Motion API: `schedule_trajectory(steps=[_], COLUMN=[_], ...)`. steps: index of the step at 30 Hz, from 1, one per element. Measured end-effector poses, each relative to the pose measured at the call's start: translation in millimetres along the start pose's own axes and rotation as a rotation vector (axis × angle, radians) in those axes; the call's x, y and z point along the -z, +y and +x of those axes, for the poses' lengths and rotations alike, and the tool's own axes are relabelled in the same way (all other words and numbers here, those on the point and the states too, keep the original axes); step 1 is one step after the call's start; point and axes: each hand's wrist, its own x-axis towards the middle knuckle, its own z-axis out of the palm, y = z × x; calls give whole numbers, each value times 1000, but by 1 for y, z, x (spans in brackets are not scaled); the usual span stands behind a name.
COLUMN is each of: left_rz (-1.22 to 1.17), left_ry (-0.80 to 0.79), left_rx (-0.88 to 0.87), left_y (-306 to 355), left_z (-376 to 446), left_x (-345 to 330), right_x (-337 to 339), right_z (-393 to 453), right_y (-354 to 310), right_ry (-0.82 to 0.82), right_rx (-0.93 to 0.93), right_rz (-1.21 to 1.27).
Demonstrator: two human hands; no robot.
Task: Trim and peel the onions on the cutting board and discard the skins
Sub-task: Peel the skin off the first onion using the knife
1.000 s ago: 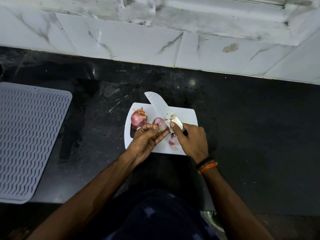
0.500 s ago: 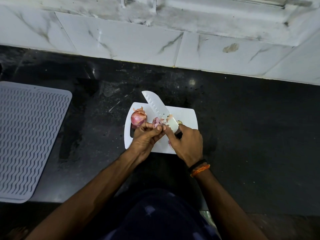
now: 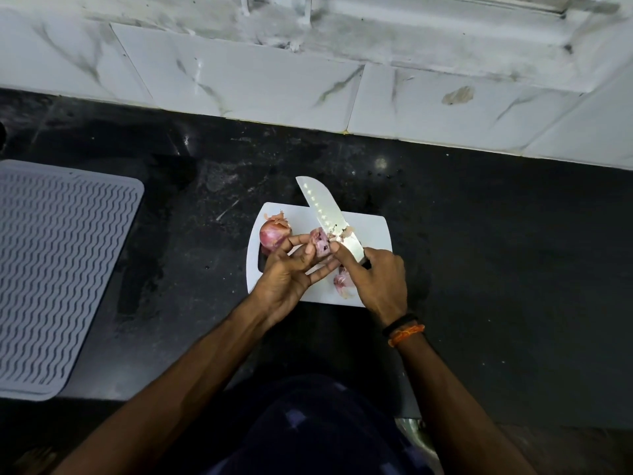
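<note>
Papery pink onion (image 3: 320,242) against dimpled steel knife (image 3: 325,212).

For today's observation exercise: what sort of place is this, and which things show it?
Most likely a home kitchen: a dark stone counter against a marble-tiled wall, a white cutting board with onions, and a ribbed drying mat.

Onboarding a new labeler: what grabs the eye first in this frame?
The white cutting board at the centre of the black counter stands out, with both hands working over it. The left hand holds a partly peeled onion while the right hand grips a broad knife, blade pointing away toward the wall. A second, unpeeled onion sits at the board's left edge, and a grey ribbed mat lies far left.
</note>
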Motion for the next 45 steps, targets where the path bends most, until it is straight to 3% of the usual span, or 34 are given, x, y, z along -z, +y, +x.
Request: schedule_trajectory(steps=[7, 21, 36, 45], left_rz=[-15, 68, 163, 388], left_ry=[-28, 21, 30, 133], left_rx=[-15, -71, -119, -199], left_y=[2, 2, 5, 2], left_z=[1, 2, -4, -3], left_x=[3, 9, 2, 3], right_x=[8, 15, 7, 6], right_z=[5, 1, 0, 7], right_y=[4, -7, -10, -19], right_ry=[5, -87, 8, 2], right_rx=[-82, 95, 74, -39], right_rz=[145, -182, -205, -293])
